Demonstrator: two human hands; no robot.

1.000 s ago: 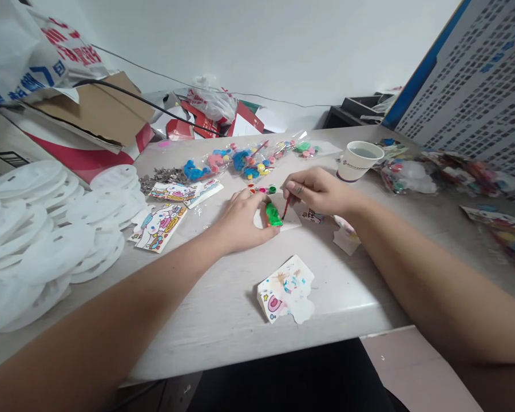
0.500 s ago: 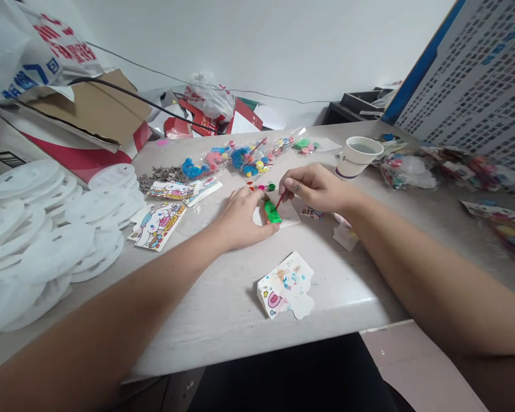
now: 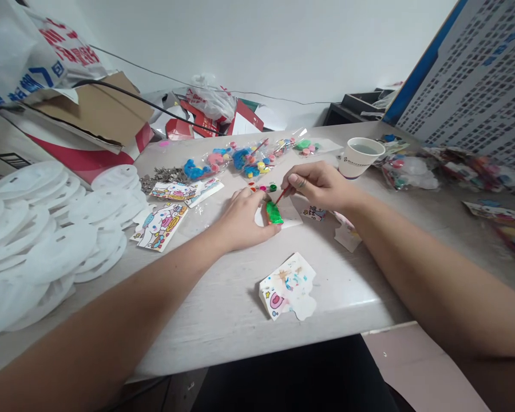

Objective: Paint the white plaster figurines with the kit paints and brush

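Observation:
My right hand (image 3: 315,183) pinches a thin red paintbrush (image 3: 282,195), its tip down at the upper part of a small bright green painted piece (image 3: 275,213) with an orange-red edge. That piece lies on white paper (image 3: 292,215). My left hand (image 3: 245,220) grips its edges between thumb and fingers from the left. Just beyond the piece stand small paint pots (image 3: 263,187) in red, pink and green. A paint-stained cartoon card (image 3: 288,286) lies nearer to me.
A paper cup (image 3: 352,169) of liquid stands beyond my right forearm. Bagged colored figures (image 3: 242,160) line the back. White discs (image 3: 60,252) pile up at left, beside cartoon cards (image 3: 161,226) and small metal parts (image 3: 163,176). More packets (image 3: 407,171) lie at right.
The brush tip has shifted from the middle of the green piece toward its upper edge. My left hand keeps its hold; the whole view has shifted slightly.

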